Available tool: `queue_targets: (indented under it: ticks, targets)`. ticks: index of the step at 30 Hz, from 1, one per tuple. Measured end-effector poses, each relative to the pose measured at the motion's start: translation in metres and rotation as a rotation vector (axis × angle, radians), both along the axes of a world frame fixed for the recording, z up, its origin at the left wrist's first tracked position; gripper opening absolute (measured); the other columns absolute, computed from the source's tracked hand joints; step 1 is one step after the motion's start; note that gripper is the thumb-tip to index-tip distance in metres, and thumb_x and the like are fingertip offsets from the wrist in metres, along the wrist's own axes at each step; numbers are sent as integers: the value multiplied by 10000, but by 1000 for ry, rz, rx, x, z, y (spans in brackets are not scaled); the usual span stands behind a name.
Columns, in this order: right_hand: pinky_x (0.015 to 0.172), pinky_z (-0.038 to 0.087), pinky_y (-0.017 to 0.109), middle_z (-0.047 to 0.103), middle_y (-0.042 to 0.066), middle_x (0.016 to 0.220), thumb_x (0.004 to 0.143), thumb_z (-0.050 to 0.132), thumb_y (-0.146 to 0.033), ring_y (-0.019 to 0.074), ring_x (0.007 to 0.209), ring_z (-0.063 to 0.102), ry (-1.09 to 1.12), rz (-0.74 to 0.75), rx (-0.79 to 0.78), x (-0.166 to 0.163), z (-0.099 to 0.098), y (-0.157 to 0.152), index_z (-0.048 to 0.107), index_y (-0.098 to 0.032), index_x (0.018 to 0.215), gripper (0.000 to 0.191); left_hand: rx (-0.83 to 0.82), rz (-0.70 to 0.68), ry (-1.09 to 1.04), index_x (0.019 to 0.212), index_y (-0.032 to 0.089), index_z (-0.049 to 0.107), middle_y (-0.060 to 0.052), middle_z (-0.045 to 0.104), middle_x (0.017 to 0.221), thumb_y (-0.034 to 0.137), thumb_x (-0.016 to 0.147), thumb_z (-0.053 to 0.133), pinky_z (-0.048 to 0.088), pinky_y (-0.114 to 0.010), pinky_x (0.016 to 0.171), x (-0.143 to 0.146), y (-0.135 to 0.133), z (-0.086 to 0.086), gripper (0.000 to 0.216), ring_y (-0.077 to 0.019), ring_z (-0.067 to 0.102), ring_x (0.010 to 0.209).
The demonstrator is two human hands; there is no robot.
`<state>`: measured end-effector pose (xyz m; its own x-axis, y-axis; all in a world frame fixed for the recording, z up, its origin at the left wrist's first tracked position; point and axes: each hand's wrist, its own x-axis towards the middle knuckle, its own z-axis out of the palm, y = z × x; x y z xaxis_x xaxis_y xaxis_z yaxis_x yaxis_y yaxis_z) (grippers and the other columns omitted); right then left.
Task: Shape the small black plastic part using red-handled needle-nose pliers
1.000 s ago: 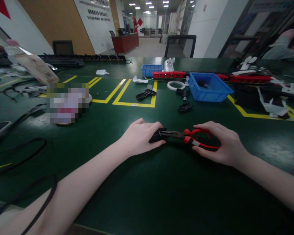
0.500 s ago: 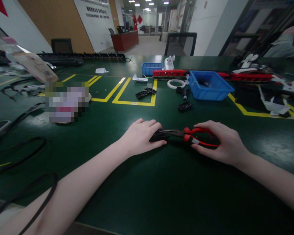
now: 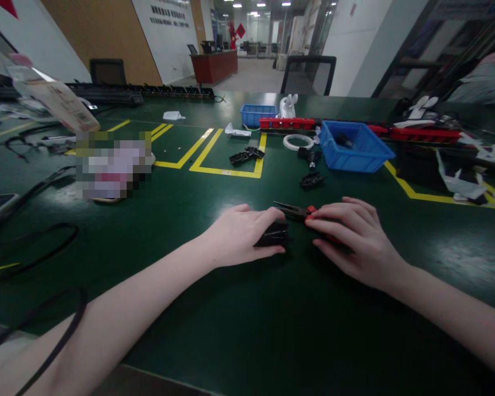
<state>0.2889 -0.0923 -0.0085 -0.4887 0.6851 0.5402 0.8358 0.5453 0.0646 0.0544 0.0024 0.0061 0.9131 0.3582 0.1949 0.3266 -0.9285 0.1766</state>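
Note:
My left hand (image 3: 243,236) rests on the green table (image 3: 247,308) with its fingers closed on a small black plastic part (image 3: 274,235). Just to its right, my right hand (image 3: 352,239) is wrapped over the red handles of long-nose pliers (image 3: 297,212). The dark jaws of the pliers stick out to the left, above and behind the black part, clear of it. Most of the handles are hidden under my fingers.
Beyond the hands lie more black parts (image 3: 312,180), (image 3: 245,157), a white ring (image 3: 297,142) and a blue bin (image 3: 355,147). A smaller blue bin (image 3: 256,115) and red strips (image 3: 286,123) sit farther back. Black cables (image 3: 37,253) loop at the left.
The pliers' jaws have come off the black part and lifted back and right. My right hand has shifted left over the handles. The left hand still holds the part.

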Motion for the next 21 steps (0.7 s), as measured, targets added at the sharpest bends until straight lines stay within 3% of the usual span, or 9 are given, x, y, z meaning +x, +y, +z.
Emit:
queue_targets:
  ticks: [3,12,21]
  targets:
    - [972,413,452,633,117,1068,828,578,-138,236,1063,547,-32,136,25,-19,2,-1,575,-170,1132,306,16,6,-44,1119,172,419,-17,698,898,483,866,564,427,-294,690,5,-7,-1,427,-175,659,736]
    - [786,488,397,659,67,922,837,580,-151,205,890,591,81,174,21,-25,-3,2,631,-209,997,177,129,-19,-139,1080,168,416,-9,695,838,538,869,536,424,-267,648,7,-14,-6,442,-154,644,659]
    - [780,459,373,660,57,903,835,549,-136,192,864,591,228,159,-117,-32,-2,-3,598,-201,904,106,284,-71,-86,1110,165,488,-33,706,893,471,966,356,391,-281,676,6,-17,-3,363,-144,662,753]
